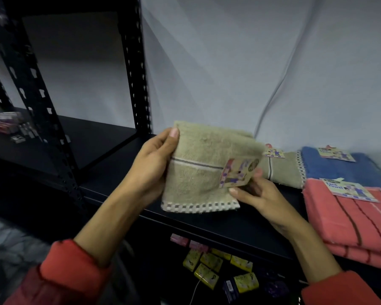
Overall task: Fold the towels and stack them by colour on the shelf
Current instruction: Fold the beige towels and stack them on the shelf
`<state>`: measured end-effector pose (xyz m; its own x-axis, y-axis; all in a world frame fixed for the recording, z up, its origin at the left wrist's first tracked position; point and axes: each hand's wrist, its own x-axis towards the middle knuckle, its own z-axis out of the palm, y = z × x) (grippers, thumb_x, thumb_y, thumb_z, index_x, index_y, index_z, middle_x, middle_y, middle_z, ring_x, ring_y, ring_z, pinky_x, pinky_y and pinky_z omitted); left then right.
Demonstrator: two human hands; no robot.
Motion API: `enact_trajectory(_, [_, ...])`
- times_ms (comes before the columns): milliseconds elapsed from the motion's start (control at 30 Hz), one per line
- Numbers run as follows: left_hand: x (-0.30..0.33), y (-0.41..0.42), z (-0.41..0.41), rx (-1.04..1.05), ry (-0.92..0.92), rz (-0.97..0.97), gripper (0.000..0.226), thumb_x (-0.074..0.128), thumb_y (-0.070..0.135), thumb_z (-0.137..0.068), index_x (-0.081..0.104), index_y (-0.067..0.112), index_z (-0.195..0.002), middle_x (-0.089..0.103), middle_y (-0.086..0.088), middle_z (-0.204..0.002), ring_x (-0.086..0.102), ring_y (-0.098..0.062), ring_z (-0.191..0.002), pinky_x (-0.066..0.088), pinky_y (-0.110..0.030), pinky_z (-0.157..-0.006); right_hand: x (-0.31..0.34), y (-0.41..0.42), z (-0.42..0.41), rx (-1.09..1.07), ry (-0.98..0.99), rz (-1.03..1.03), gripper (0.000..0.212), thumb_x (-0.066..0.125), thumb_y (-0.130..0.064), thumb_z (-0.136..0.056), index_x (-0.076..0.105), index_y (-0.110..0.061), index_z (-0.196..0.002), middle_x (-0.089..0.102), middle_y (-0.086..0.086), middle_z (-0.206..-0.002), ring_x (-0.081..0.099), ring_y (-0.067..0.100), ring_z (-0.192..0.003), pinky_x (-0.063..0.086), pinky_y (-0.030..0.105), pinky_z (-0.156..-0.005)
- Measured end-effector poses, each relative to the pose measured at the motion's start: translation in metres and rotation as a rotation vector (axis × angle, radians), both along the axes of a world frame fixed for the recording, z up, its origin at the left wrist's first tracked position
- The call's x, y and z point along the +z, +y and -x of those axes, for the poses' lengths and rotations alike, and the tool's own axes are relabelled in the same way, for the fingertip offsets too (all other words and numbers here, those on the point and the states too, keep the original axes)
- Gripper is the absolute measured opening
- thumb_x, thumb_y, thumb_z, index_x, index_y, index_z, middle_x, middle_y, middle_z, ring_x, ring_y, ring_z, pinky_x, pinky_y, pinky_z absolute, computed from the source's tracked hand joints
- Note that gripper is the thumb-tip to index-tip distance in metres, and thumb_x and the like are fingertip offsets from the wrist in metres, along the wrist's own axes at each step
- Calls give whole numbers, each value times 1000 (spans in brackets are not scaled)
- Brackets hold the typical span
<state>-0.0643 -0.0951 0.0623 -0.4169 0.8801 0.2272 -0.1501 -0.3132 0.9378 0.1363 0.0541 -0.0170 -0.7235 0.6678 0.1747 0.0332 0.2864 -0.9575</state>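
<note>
nearest the camera, two red sleeves (70,267) lead up to the hands. the left hand (150,164) grips the left edge of a folded beige towel (196,172), thumb on the front face near the top corner and the other fingers hidden behind the cloth. the right hand (255,192) pinches the towel's lower right side, thumb just under the paper label (238,172), fingers curled behind. the towel hangs upright in the air above the front of the black shelf (123,183), its checked border at the bottom; it does not look to be resting on anything.

the step in hand looks like setting this folded towel on its colour pile. to do it well, keep both grips until the fold lies flat, so the layers do not slip apart. carry it right and back to the other beige towel (282,170), which lies on the shelf just behind the right hand, and lay it square on top, edges matched, label up. keep it off the pink towels (343,221) at the near right and the blue towel (339,168) behind them.

below the shelf lie small yellow packets (207,267). farther left stands the shelf post (37,95) with small boxes (7,124) behind it; a pale cloth backdrop (251,62) hangs at the back.
</note>
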Motion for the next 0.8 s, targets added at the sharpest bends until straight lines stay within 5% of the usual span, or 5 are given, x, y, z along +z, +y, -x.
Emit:
enact_trajectory(167, [-9,6,4,-89,-276,171,45,44,47,-103,68,15,-126,73,-10,-122,70,-26,-113,53,-44,-96,8,-3,-7,119,178,407,42,63,-6,-86,61,0,-127,69,16,-124,66,27,-114,51,35,-97])
enact_trajectory(300, [-35,10,20,68,73,410,40,76,39,-85,74,10,-112,76,-13,-112,73,-27,-102,57,-47,-93,12,14,-5,-8,69,438,37,69,-14,-84,68,4,-117,70,22,-117,66,28,-99,48,41,-85])
enact_trajectory(400, [-54,9,26,247,406,508,22,82,33,-83,76,17,-96,77,-6,-96,72,-15,-87,58,-32,-80,15,28,7,-169,4,376,22,71,-11,-88,73,2,-105,74,20,-107,69,27,-93,53,36,-76])
enact_trajectory(600, [-55,3,7,372,1067,706,32,69,57,-84,58,29,-95,64,12,-87,62,-9,-84,55,-36,-73,13,51,42,-406,-226,0,25,81,-21,-83,68,-12,-102,71,7,-102,68,20,-95,54,36,-86])
enact_trajectory(800, [-55,40,-1,383,1147,568,40,54,40,-99,51,20,-132,54,0,-132,52,-22,-120,48,-43,-98,24,-2,64,-549,-474,-701,28,48,-23,-100,62,-10,-121,68,9,-114,63,31,-103,51,39,-84])
